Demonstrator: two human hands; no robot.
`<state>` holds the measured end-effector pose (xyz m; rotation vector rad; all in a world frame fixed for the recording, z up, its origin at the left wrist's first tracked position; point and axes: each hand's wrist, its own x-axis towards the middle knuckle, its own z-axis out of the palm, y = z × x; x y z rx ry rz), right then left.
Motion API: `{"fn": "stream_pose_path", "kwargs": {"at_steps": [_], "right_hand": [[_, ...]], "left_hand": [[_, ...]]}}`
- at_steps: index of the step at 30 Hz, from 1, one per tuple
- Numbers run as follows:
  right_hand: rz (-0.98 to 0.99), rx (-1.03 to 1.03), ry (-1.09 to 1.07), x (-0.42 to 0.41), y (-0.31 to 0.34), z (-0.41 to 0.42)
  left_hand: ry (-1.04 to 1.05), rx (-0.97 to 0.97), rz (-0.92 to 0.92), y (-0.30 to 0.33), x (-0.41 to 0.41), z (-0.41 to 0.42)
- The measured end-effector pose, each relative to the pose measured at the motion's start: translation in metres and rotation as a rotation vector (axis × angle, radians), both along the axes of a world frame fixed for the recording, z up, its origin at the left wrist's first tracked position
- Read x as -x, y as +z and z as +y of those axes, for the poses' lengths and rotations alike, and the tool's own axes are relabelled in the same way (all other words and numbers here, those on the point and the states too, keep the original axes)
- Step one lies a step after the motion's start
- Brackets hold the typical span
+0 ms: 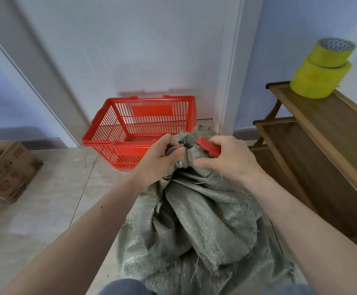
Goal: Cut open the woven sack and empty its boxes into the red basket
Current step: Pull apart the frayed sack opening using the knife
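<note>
Two hands are working at the gathered neck of the sack (196, 213), which is standing on the floor (52, 196) between the person's forearms, grey-green and creased, with frayed strands hanging off its lower folds. The left hand (162, 160) is gripping the bunched neck, fingers curled tight round the cloth and a dark tie. The right hand (226, 158) is holding a red cutter (208, 145), thumb and curled fingers closing on its handle; the cutter's far end is lying against the neck, just beside the left hand's knuckles. Whether a blade is out cannot be told.

Just beyond the sack the basket (139, 128) is sitting on the floor against the white wall, its near right corner hidden behind the sack's top; no boxes are showing through its slats.

At the left edge a carton (9, 173) is lying tilted, bearing red printed marks and small handling symbols too blurred to read. At the right a wooden shelf (322, 128) is standing beside the sack, and two yellow tape rolls (322, 69) are sitting stacked on its top, the smaller on the larger; no writing on them is legible.
</note>
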<state>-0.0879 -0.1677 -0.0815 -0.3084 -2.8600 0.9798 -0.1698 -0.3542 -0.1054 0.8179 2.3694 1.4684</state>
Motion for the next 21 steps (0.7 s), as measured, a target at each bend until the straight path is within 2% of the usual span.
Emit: {"fn": "stream_pose_path", "kwargs": {"at_steps": [2, 7, 12, 14, 16, 21], "right_hand": [[0.010, -0.008, -0.036, 0.001, -0.002, 0.006], [-0.021, -0.011, -0.129, -0.009, 0.000, 0.029], [-0.061, -0.064, -0.226, -0.018, 0.002, 0.049], [-0.097, -0.099, -0.274, -0.019, 0.005, 0.053], [-0.121, -0.117, -0.235, -0.018, 0.008, 0.050], [-0.022, 0.098, -0.043, 0.000, 0.016, 0.015]], "left_hand": [[0.066, -0.071, -0.030, 0.004, 0.004, -0.006], [0.402, -0.310, -0.231, 0.005, 0.024, -0.033], [0.643, -0.244, -0.142, -0.001, 0.041, -0.054], [0.679, -0.189, -0.100, -0.005, 0.045, -0.058], [0.659, -0.124, -0.067, -0.006, 0.045, -0.057], [0.577, -0.112, -0.061, 0.001, 0.039, -0.045]]}}
